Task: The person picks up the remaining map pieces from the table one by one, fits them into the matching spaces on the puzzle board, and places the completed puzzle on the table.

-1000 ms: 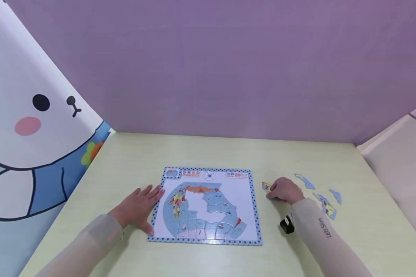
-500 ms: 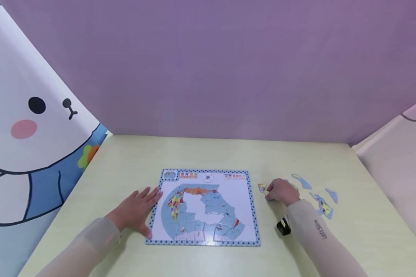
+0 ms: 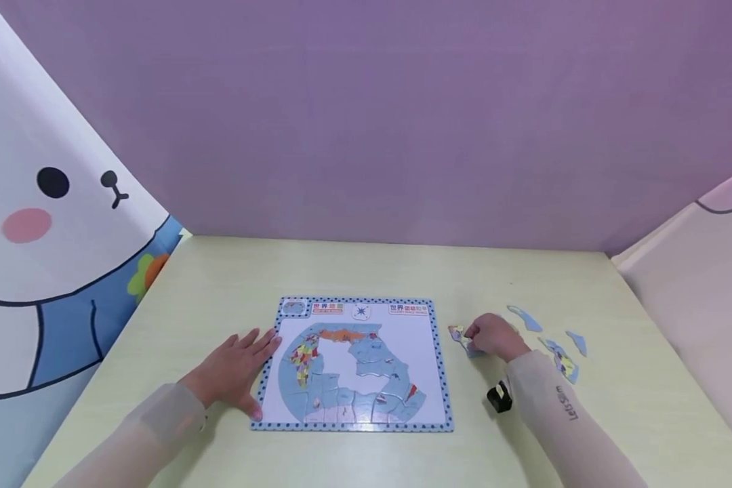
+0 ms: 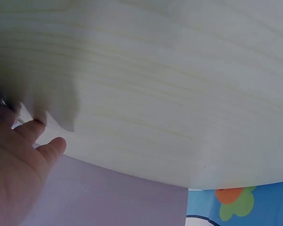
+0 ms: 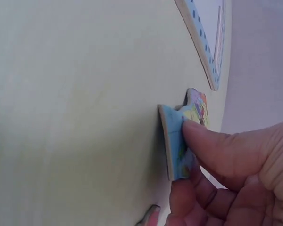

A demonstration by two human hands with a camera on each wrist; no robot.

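A world-map jigsaw board (image 3: 411, 352) with a dotted blue border lies flat, with blue and coloured pieces forming an arc around a white gap. Along its left edge rests my left hand (image 3: 228, 369), fingers spread, fingertips on the border. In the left wrist view the left hand (image 4: 19, 155) shows only in part. To the right of the board my right hand (image 3: 497, 337) pinches a jigsaw piece (image 3: 457, 333) between thumb and fingers. That jigsaw piece (image 5: 172, 141) stands tilted up from the table in the right wrist view, blue at one end, yellow and pink at the other.
Right of my right hand lie more loose pieces: a long blue one (image 3: 526, 318), a small blue one (image 3: 577, 342) and a yellow-blue one (image 3: 562, 360). A black wrist device (image 3: 499, 398) sits under the right sleeve. A purple backdrop (image 3: 390, 135) rises behind the table.
The view has shifted slightly. More of the jigsaw piece shows beside my right fingertips, its blue end included. My left hand keeps its place on the board's edge.
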